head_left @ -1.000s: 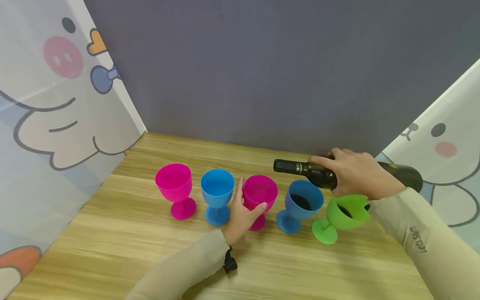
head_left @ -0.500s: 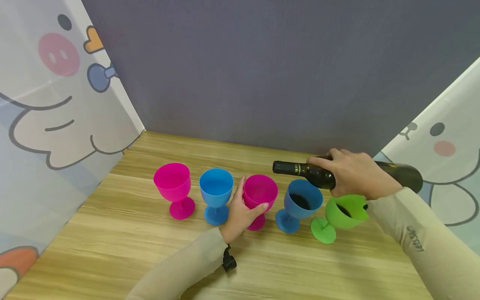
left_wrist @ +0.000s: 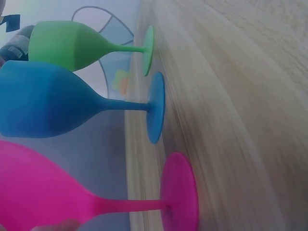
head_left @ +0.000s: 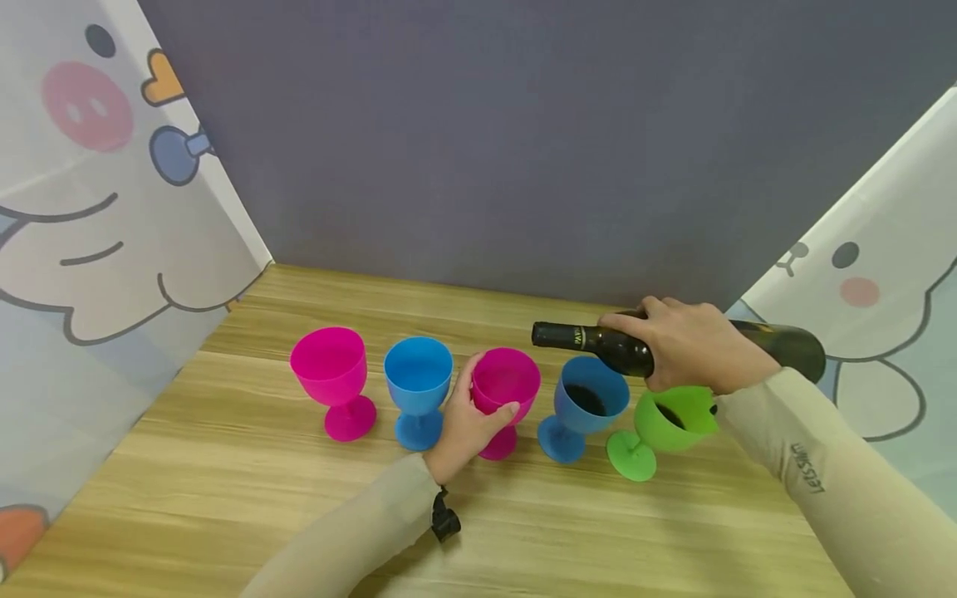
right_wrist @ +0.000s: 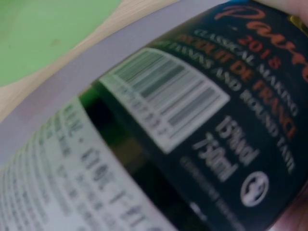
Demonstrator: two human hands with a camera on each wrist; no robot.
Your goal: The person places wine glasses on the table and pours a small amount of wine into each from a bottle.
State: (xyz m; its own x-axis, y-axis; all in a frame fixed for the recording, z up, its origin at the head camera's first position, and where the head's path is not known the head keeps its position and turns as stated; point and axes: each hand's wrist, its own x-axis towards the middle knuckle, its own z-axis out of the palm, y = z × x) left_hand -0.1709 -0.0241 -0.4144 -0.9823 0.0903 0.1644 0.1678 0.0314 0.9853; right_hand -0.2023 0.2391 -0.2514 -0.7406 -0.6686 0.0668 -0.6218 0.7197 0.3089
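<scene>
Evidently, we are lining up a pour: our left hand curls round the bowl of the middle magenta goblet, which stands on the tabletop, while our right hand grips a wine bottle held nearly level, its neck pointing toward that goblet. No stream leaves the bottle, and we see no dark liquid in the middle magenta goblet. To its right, the near blue goblet and, beyond that, the green goblet hold dark liquid, so we judge those two served. To its left, the light blue goblet and, farther out, the outer magenta goblet show none. The next move seems to call for tipping the bottle's mouth down over the middle magenta goblet; whether it overhangs the rim, we cannot tell.

Our left wrist view shows side-on the stem and foot of the goblet we hold, but nothing inside the bowls. Only our right wrist view makes the bottle's dark label readable, with its barcode and "2018".
</scene>
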